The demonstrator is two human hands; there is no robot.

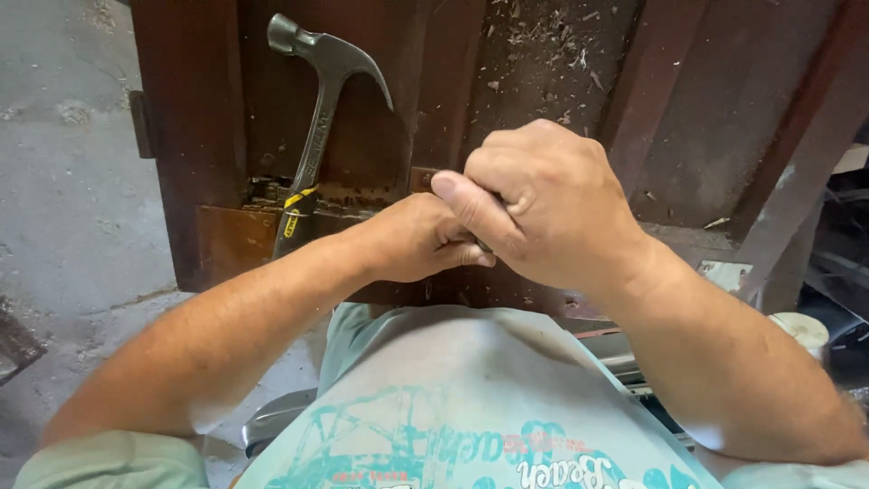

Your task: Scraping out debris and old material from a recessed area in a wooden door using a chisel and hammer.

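So the biggest thing in front of this person is a dark reddish-brown wooden panel [543, 136], looks like an old door lying flat, scuffed up and covered in wood chips [543, 41] and dust near the far end. It sits over a grey concrete floor [63, 181] that shows on the left side.

Lying on the panel to the left is a steel claw hammer [312, 127], head pointing away, dark grip with a yellow band toward the person. Nobody's touching it. Right by its handle there's a chewed-up, splintered patch [272, 192] in the wood next to a flat rusty metal plate [231, 237].

Both hands are bunched together in the middle of the panel. The right hand [552, 204] is curled into a tight fist on top, thumb pressed along the front, and a thin dark sliver [485, 244] pokes out under it. Could be a small tool or a nail, honestly can't tell. The left hand [416, 240] is tucked under and against the right, fingers folded in; whether it's pinching the same thing is hidden.

What'd worry me: the two hands are touching, so if whatever's being pushed slips in that crumbly wood, the point could go straight into the left fingers. Splinters from that torn patch are another easy one, bare hands and all.
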